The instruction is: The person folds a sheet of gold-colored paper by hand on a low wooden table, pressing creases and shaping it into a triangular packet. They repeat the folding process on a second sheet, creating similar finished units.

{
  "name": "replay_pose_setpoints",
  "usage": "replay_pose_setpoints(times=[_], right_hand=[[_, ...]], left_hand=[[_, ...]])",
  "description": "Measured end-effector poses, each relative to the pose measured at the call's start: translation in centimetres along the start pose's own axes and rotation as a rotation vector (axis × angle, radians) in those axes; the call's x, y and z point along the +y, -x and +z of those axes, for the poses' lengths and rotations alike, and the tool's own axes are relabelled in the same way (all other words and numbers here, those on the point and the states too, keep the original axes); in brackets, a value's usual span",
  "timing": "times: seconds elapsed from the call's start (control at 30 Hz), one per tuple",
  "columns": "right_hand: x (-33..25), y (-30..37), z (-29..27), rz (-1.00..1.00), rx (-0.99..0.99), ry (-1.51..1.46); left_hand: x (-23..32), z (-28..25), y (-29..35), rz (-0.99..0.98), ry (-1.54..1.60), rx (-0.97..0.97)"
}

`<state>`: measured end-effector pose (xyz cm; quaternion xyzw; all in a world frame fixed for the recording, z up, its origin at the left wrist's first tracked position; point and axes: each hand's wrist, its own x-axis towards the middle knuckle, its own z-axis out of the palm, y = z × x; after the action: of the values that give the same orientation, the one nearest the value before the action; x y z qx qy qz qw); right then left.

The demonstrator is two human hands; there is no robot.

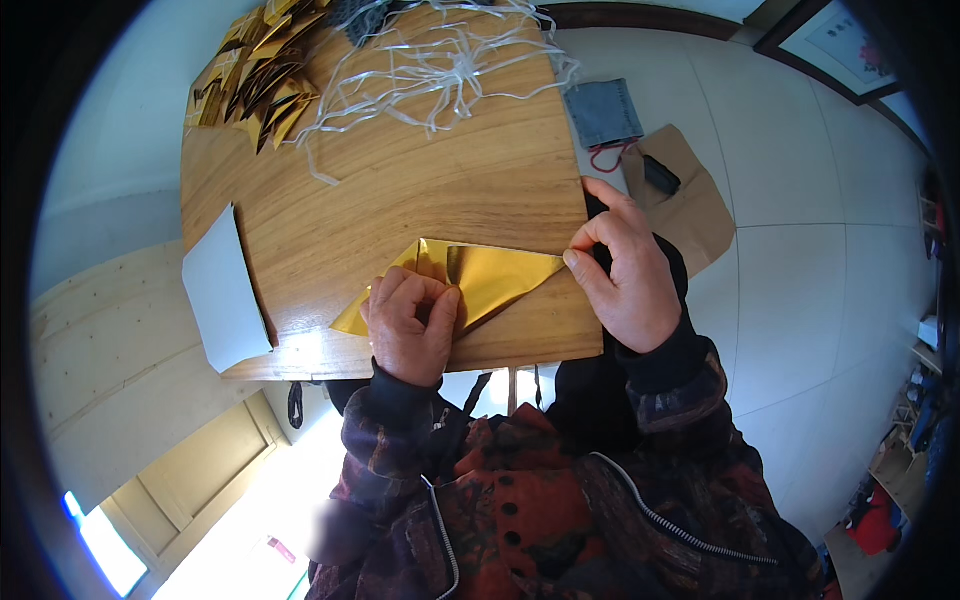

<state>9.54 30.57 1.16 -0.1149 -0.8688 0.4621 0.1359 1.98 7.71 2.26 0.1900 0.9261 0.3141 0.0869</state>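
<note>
A partly folded sheet of shiny gold paper [510, 278] lies near the front edge of the wooden table, with pointed ends at left and right and creases across its upper middle. My left hand [410, 325] is closed, fingers curled and thumb pressed down on the paper left of its middle, covering part of it. At the paper's right tip, my right hand [632, 280] pinches the corner between thumb and forefinger, close to the table's right edge.
Folded gold paper pieces [285, 85] are heaped at the table's [400, 185] far left. Beside them spreads a tangle of white translucent strips [465, 70]. A pale stack of sheets [225, 290] lies at the left edge. Past the right edge are a blue-grey pouch [603, 112] and brown paper [695, 205].
</note>
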Motion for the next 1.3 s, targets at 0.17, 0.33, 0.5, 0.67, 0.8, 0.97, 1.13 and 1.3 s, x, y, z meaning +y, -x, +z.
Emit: replay_pose_setpoints(times=[0.17,0.33,0.5,0.67,0.8,0.97,1.13,1.3], right_hand=[[-0.2,0.0,0.2,0.003,0.019,0.027],[-0.4,0.0,0.2,0.007,0.016,0.060],[-0.4,0.0,0.5,-0.016,0.029,0.117],[-0.4,0.1,0.6,-0.033,0.035,0.119],[-0.4,0.1,0.8,-0.075,0.064,0.150],[0.0,0.4,1.0,-0.109,0.082,0.175],[-0.1,0.5,1.2,-0.136,0.110,0.186],[-2.0,2.6,2.3,-0.357,0.180,0.287]], left_hand=[[0.2,0.1,-0.2,0.099,-0.033,0.046],[0.4,0.0,-0.1,-0.015,-0.001,0.004],[0.5,0.1,-0.1,-0.008,-0.015,0.028],[0.6,0.2,-0.1,-0.006,-0.033,0.039],[0.4,0.5,-0.3,0.056,-0.067,0.087],[0.0,0.7,-0.5,0.159,-0.090,0.160],[0.1,0.6,-0.3,0.023,-0.086,0.049],[0.0,0.9,-0.3,0.022,-0.125,0.074]])
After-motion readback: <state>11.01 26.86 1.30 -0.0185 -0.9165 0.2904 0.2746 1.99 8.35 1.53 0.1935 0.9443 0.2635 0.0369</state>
